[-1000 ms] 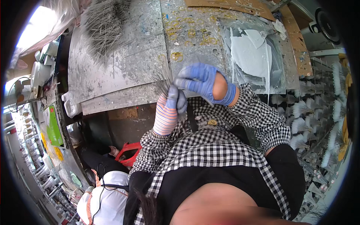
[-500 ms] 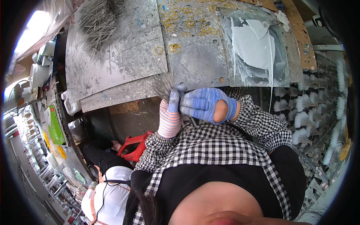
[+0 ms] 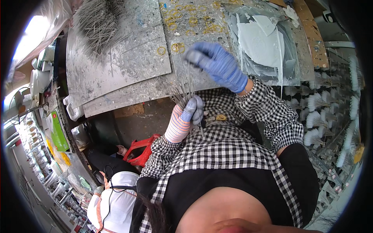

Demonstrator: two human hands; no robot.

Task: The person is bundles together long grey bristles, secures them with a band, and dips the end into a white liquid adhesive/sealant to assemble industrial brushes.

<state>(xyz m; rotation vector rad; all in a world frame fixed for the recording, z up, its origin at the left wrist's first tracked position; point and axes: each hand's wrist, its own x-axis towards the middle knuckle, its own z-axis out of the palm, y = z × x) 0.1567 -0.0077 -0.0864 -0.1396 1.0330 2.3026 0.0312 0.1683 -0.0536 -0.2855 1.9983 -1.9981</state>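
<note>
Overhead, we look down on a person in a black-and-white checked shirt (image 3: pixel 233 151) working at a paint-spattered metal bench (image 3: pixel 120 70). Our left hand (image 3: pixel 185 120), in a striped glove with blue fingertips, is closed in a fist around a bundle of thin metal wires (image 3: pixel 185 91); the wires fan upward out of the fist toward the near edge of the bench. Our right hand (image 3: pixel 217 64), in a blue glove, hovers just beyond and to the right of that bundle, over the bench. Its fingers (image 3: pixel 196 58) are curled inward, pinched toward the tips of a few wires, though we cannot tell whether they actually grip any. A larger heap of the same wires (image 3: pixel 95 23) lies at the far left of the bench, well apart from both hands. Yellow rings (image 3: pixel 178 47) are scattered on the bench near the right hand. To the right lies a clear plastic sheet smeared with white (image 3: pixel 264 42). Rows of white brush-like tufts (image 3: pixel 322 112) stand on racks at the right. Below left, another person in white (image 3: pixel 116 202) sits beside a red stool (image 3: pixel 142 149).
</note>
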